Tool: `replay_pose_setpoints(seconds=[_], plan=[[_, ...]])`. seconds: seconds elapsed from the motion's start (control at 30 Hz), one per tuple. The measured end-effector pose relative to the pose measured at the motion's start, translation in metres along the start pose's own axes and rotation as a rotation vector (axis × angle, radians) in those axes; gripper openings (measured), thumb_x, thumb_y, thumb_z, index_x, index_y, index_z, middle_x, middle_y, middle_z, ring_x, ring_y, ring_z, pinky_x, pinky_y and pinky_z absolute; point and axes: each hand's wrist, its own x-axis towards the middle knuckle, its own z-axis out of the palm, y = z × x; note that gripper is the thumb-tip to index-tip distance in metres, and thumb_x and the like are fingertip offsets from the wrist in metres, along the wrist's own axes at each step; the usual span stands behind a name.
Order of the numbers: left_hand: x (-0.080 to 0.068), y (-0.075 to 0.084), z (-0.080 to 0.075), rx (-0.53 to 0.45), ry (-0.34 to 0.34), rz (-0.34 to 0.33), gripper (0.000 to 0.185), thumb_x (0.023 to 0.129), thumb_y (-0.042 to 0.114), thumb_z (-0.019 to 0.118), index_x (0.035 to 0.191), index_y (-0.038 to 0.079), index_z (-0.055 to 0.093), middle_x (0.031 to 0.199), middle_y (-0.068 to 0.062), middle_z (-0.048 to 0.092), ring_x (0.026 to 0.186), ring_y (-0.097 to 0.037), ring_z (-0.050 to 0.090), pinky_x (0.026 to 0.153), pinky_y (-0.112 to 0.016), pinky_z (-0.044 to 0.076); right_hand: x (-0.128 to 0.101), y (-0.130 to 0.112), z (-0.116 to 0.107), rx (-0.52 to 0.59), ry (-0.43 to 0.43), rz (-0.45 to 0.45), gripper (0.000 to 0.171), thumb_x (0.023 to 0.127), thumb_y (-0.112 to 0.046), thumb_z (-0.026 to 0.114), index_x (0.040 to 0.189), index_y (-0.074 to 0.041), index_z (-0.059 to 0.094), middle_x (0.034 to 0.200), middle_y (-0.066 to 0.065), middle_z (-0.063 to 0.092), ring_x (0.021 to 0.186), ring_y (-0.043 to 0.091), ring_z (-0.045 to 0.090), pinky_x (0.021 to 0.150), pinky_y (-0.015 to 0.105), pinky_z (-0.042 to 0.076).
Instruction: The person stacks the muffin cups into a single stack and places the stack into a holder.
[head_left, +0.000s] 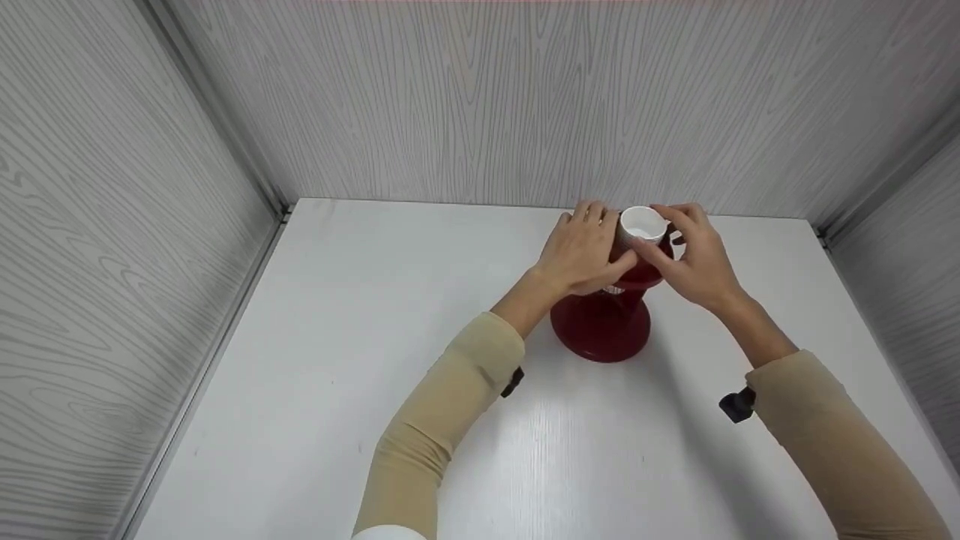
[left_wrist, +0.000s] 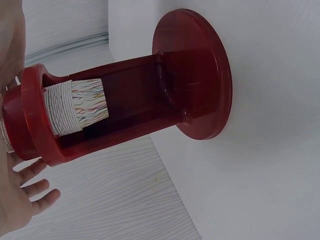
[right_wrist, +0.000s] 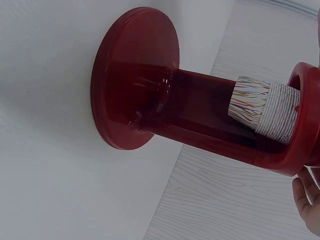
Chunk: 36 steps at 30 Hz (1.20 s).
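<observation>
In the head view, both hands meet at the top of a red cup holder (head_left: 604, 322) that stands upright on the white table (head_left: 390, 360), near the back wall. The left hand (head_left: 583, 251) wraps the holder's upper ring from its own side, fingers curled round it. The right hand (head_left: 694, 255) comes in from the opposite side and its fingertips and thumb pinch the rim of a white paper cup (head_left: 642, 223) that sits in the top of the holder, between the two hands. The holder's round base lies below and just nearer the person than both hands. Beige sleeves cover both forearms.

In the left wrist view, the holder (left_wrist: 165, 95) runs away from the hand, its round base flat on the table (left_wrist: 270, 165). A stack of paper cups (left_wrist: 75, 106), white with thin coloured lines, hangs down through the ring close to the hand. Fingers (left_wrist: 35, 192) of the other hand show beyond the ring; the left hand's own grasp is mostly out of frame here.

In the right wrist view, the holder (right_wrist: 165, 105) again stretches away from the hand to its base on the table (right_wrist: 50, 175). The cup stack (right_wrist: 262, 110) sits inside the ring just beside the hand. Only a fingertip edge of the right hand (right_wrist: 307, 205) shows, touching the ring's outer side.
</observation>
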Motion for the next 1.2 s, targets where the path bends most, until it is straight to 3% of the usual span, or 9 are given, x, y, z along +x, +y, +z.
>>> replay_pose_setpoints(seconds=[0.17,0.27,0.43,0.67,0.9,1.2], plan=[[0.0,-0.002,0.001,-0.022,0.007,0.008,0.068,0.104,0.056,0.037,0.151,0.008,0.048,0.151,-0.01,0.053,0.143,-0.024,0.047,0.111,-0.043,0.05,0.0,0.002,0.0,-0.013,-0.001,-0.004,0.059,0.098,-0.024,0.074,0.148,0.002,0.055,0.137,0.026,0.055,0.117,0.028,0.057,0.088,0.017,0.042],[-0.002,-0.003,0.0,-0.036,0.014,0.014,0.068,0.104,0.058,0.038,0.151,0.009,0.047,0.151,-0.009,0.052,0.144,-0.024,0.046,0.112,-0.043,0.049,-0.001,0.002,-0.002,-0.015,-0.005,-0.007,0.061,0.099,-0.024,0.073,0.15,0.001,0.052,0.139,0.025,0.055,0.119,0.031,0.058,0.089,0.018,0.041],[-0.008,-0.006,-0.003,-0.057,0.037,0.022,0.074,0.103,0.068,0.04,0.152,0.012,0.047,0.152,-0.007,0.052,0.146,-0.024,0.045,0.114,-0.043,0.047,-0.002,-0.001,-0.006,-0.046,-0.001,-0.004,0.062,0.098,-0.027,0.073,0.151,-0.002,0.051,0.141,0.023,0.054,0.125,0.035,0.057,0.097,0.036,0.045],[-0.019,-0.012,-0.008,-0.052,0.068,0.038,0.086,0.098,0.077,0.041,0.156,0.013,0.043,0.156,-0.006,0.052,0.149,-0.024,0.044,0.12,-0.044,0.043,-0.011,-0.004,-0.014,-0.201,0.02,-0.042,0.071,0.094,-0.036,0.075,0.153,-0.007,0.049,0.144,0.022,0.055,0.133,0.041,0.054,0.102,0.065,0.047],[-0.036,-0.022,-0.012,-0.008,0.09,0.043,0.099,0.095,0.082,0.042,0.164,0.012,0.032,0.165,-0.007,0.044,0.157,-0.028,0.037,0.129,-0.047,0.034,-0.025,-0.009,-0.02,-0.358,0.028,-0.116,0.083,0.088,-0.042,0.076,0.157,-0.007,0.045,0.15,0.025,0.053,0.136,0.047,0.052,0.108,0.069,0.042],[-0.073,-0.043,-0.014,0.059,0.114,0.027,0.112,0.091,0.086,0.043,0.169,0.011,0.019,0.175,-0.012,0.028,0.165,-0.035,0.022,0.134,-0.056,0.021,-0.047,-0.023,-0.022,-0.501,0.024,-0.172,0.102,0.084,-0.059,0.071,0.164,-0.009,0.033,0.163,0.023,0.044,0.149,0.048,0.04,0.12,0.073,0.031]])
